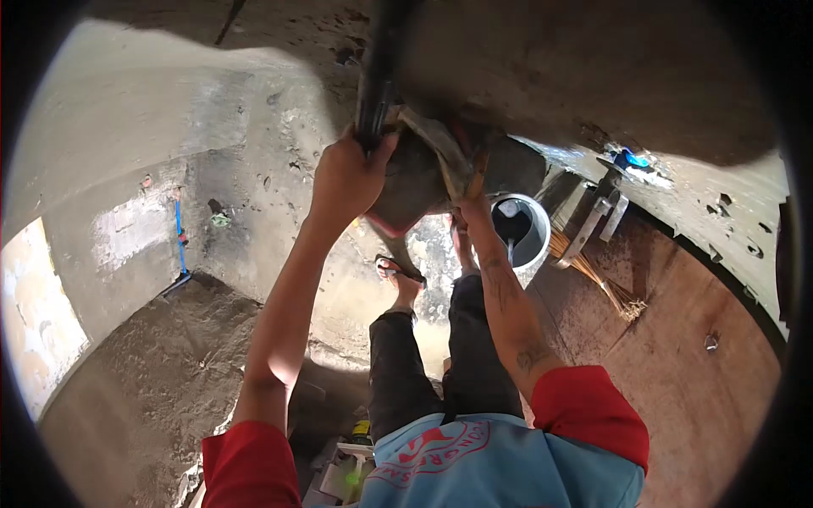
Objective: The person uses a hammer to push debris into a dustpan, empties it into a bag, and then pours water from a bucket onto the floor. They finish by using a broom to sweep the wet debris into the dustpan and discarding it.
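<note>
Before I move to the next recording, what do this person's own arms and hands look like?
The left hand and right hand are bare, with no watch visible. Short red sleeves cover the upper arms, joined to a light blue shirt. The right forearm has dark, tattoo-like markings; none are clear on the left forearm.

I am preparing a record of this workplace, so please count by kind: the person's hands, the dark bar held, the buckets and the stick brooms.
Left hand and right hand: 2
Dark bar: 1
Bucket: 1
Stick broom: 1
Total: 5
</note>
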Demonstrator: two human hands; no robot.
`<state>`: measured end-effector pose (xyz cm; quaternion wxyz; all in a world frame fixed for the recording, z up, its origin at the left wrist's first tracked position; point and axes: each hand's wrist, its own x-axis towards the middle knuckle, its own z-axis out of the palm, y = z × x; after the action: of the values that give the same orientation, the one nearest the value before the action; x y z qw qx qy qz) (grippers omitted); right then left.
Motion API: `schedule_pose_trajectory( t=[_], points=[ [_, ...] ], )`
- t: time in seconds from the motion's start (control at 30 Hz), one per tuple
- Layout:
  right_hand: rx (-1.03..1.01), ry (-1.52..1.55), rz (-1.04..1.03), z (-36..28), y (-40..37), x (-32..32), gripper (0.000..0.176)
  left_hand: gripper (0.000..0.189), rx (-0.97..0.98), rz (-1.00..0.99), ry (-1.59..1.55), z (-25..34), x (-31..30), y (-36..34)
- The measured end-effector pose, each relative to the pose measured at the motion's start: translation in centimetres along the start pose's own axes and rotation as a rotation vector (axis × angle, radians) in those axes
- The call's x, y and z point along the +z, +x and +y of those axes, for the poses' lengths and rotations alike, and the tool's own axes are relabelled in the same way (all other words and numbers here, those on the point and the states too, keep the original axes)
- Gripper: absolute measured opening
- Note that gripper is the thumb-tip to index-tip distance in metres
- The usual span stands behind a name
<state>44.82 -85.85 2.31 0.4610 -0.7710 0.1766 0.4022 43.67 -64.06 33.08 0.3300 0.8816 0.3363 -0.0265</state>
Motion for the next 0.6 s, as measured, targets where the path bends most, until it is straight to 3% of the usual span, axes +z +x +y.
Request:
schedule_pose_trajectory(
  t=[0.13,0.23,0.33,0.43,0.6],
  points=[
    [-0.106,0.097,-0.014,-1.0,-1.3,-2.1,0.024,0.046,-0.013,-0.122,0.047,2.3,-1.4,-0.8],
    [0.019,0.091,-0.025,-2.4,-2.2,-3.0,0.029,0.048,0.085,-0.090,0.067,3.1,-1.3,-2.2],
    [0.026,0.308,-0.060,-3.0,-2.9,-3.9,0.032,0.050,-0.047,-0.105,-0.021,3.7,-2.1,-2.6],
    [0.228,0.416,-0.143,-2.4,-2.2,-4.1,0.024,0.049,0.068,-0.144,0.028,4.6,-2.8,-3.5],
    [0.253,0.488,-0.221,-1.3,-2.3,-4.1,0.015,0.049,-0.034,-0.196,-0.076,5.1,-4.6,-3.0]
  ],
)
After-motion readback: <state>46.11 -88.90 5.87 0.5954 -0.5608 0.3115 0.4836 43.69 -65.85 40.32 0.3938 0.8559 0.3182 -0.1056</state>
